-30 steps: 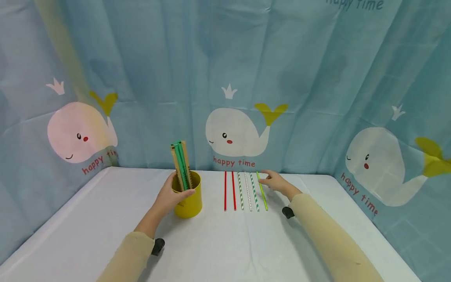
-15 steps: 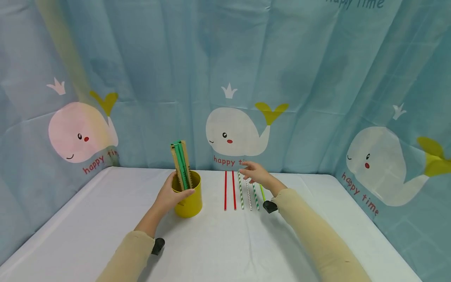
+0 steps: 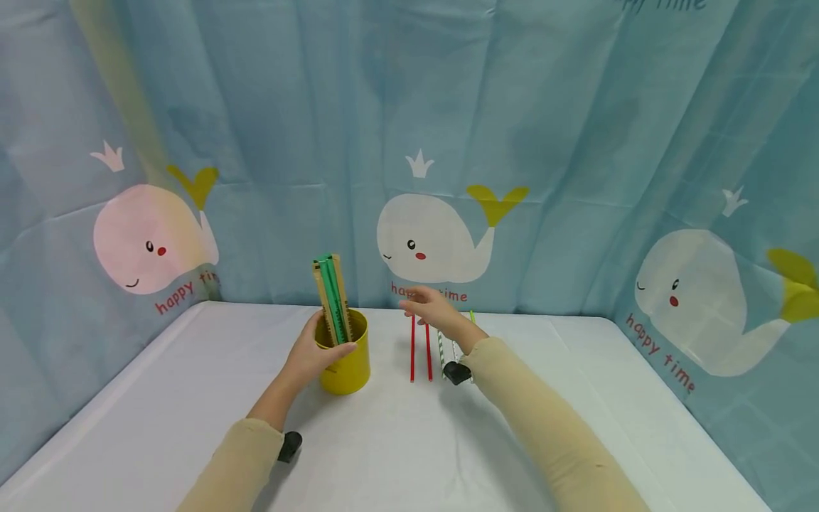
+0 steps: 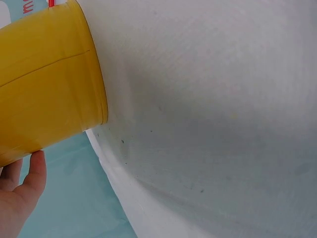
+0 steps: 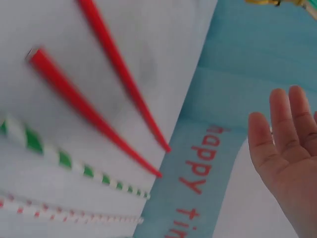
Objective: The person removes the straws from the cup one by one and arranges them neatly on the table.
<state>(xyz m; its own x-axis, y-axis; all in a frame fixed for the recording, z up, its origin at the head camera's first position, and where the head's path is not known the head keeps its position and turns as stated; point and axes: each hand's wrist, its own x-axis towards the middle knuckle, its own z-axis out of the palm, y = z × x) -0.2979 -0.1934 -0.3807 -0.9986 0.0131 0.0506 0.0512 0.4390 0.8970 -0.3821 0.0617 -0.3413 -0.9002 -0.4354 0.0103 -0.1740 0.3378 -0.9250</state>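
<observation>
My left hand (image 3: 307, 357) grips the yellow bucket (image 3: 348, 370) by its left side, thumb across the front near the rim; fingertips press its wall in the left wrist view. Several flat green and tan sticks (image 3: 333, 299) stand in the bucket, leaning left. Over the far ends of a row of straws hovers my right hand (image 3: 438, 314), fingers loosely extended, holding nothing. In the right wrist view two red straws (image 5: 94, 116), a green-striped straw (image 5: 62, 158) and a red-dotted straw (image 5: 64, 215) lie side by side. The right arm partly hides the row's right straws, including a lime-green one (image 3: 472, 313).
A white-covered table (image 3: 192, 398) carries everything. Behind it hangs a blue curtain (image 3: 288, 142) printed with whales, close to the table's far edge. A black wrist-worn device (image 3: 457, 372) hangs under the right wrist, over the straws.
My right hand has moved left along the row, from the lime-green straw to above the red straws. The left hand stays on the bucket, and the straws keep their places.
</observation>
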